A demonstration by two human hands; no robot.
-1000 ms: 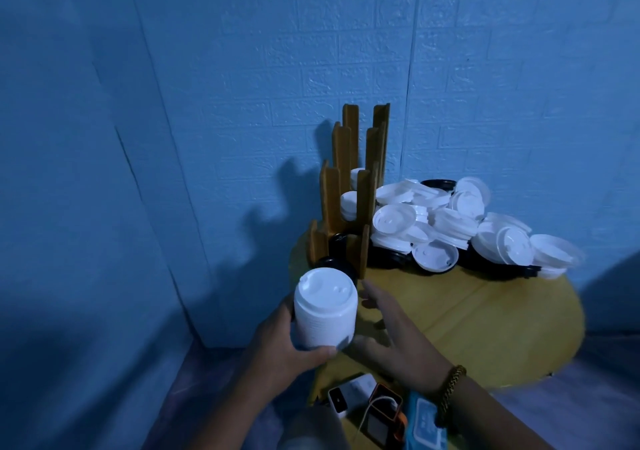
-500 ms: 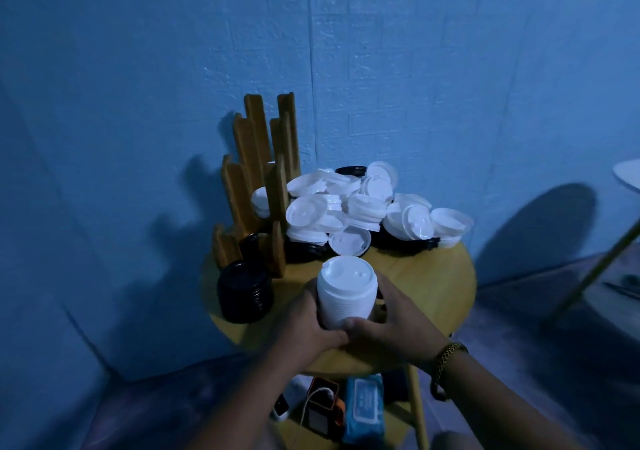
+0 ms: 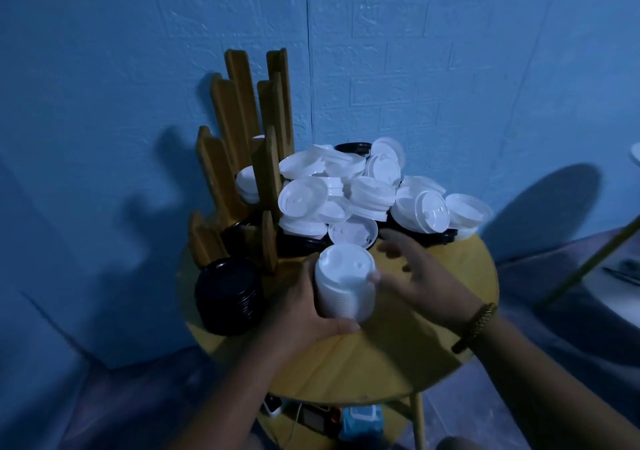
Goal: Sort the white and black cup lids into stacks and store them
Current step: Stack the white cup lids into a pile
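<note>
So the left hand (image 3: 304,311) has the stack of white lids (image 3: 344,283) in its grip, fingers wrapped round the left side and the thumb curled under the bottom edge. The stack is upright, held just above the front half of the round yellow table (image 3: 433,352). The right hand (image 3: 426,276) isn't gripping anything. Its fingers are spread and relaxed, pointing toward the pile, and only the thumb tip touches the upper right edge of the stack. That hand is a bit blurry, so finer detail is hard to call. There's a beaded bracelet (image 3: 479,321) on that wrist.

Behind the hands sits the big messy pile of loose white lids (image 3: 363,190), taking up the back of the table against the blue wall (image 3: 415,51). A few black lids (image 3: 353,146) poke out at the back and under the pile.

To the left is a wooden rack (image 3: 242,159) with tall upright slats. Some white lids are stored in a middle slot and something dark is in the lowest one. A stack of black lids (image 3: 227,297) stands on the table just in front of the rack, near the left edge and apart from the white stack.

Under the tabletop there's a lower shelf with a blue pack (image 3: 360,422) and some small gadgets I can't make out.
</note>
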